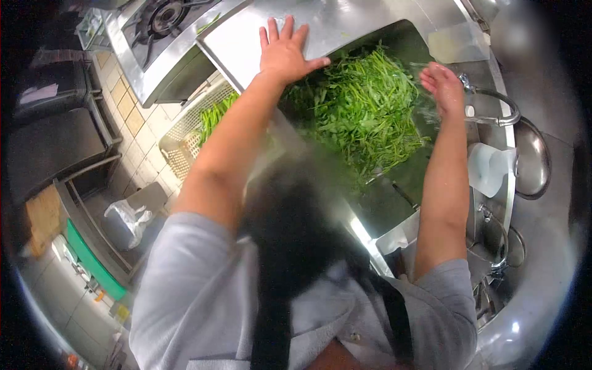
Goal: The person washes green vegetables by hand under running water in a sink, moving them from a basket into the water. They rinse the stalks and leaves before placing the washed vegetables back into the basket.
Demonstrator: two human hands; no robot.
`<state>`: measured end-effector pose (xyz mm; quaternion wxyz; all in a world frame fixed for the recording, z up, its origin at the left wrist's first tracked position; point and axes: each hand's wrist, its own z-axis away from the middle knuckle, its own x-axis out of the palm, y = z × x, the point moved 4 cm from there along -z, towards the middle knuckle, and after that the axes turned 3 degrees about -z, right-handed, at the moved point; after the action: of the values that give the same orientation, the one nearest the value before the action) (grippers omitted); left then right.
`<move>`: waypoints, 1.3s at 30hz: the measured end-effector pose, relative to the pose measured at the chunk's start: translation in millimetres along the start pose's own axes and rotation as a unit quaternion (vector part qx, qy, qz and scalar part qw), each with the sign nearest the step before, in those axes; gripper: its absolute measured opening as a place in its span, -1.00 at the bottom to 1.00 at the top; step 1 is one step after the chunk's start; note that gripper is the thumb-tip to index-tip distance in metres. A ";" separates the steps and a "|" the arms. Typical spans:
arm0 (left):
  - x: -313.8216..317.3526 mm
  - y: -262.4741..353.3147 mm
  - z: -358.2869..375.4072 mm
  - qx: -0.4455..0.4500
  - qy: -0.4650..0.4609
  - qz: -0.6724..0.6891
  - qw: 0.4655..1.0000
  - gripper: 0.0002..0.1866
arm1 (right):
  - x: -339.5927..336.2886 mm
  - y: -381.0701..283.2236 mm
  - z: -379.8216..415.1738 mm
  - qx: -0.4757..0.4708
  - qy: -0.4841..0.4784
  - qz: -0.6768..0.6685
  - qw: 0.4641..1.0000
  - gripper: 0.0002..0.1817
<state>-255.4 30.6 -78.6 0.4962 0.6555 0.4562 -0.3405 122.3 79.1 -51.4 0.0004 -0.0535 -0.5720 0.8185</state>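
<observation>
My left hand (pixel 285 55) lies with fingers spread on the bare steel counter (pixel 246 43), at the sink's left edge. On the right, my right hand (pixel 443 87) is held over the sink beside the tap (pixel 493 117), its fingers curled together and nothing visible in them. Water splashes near those fingers. Between my hands, a big heap of leafy green vegetables (pixel 370 111) with long stems fills much of the steel sink (pixel 394 213). Both hands are apart from the greens.
A cream plastic basket (pixel 176 154) holding green stems stands on the floor left of the sink, partly behind my left arm. A gas stove (pixel 163 21) is at the upper left. A white plastic container (pixel 487 169) and a metal bowl (pixel 533 157) sit at the right.
</observation>
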 end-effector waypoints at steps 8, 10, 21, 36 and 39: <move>2.2 22.9 -17.3 -0.018 -0.074 -0.151 0.986 0.01 | 24.4 73.4 -99.3 -0.085 -0.062 0.403 0.909 -0.36; 4.0 22.3 -18.7 -0.035 -0.105 -0.161 0.981 0.01 | 39.2 87.3 -120.6 -0.129 -0.073 0.519 0.842 -0.37; 5.0 24.0 -20.5 -0.022 -0.086 -0.165 0.982 0.01 | 55.0 156.2 -127.1 0.005 -0.118 0.527 0.842 -0.05; 6.0 23.5 -20.2 -0.014 -0.064 -0.167 0.984 0.00 | 22.5 132.9 -114.0 -0.066 -0.093 0.372 0.921 -0.15; 4.8 24.7 -20.1 0.003 -0.050 -0.174 0.983 -0.02 | 20.1 135.7 -114.2 -0.036 -0.122 0.331 0.935 -0.22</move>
<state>-230.6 48.8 -69.0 0.4496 0.5497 0.5366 -0.4557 120.6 140.3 -219.1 -0.3419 -0.1391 -0.5469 0.7514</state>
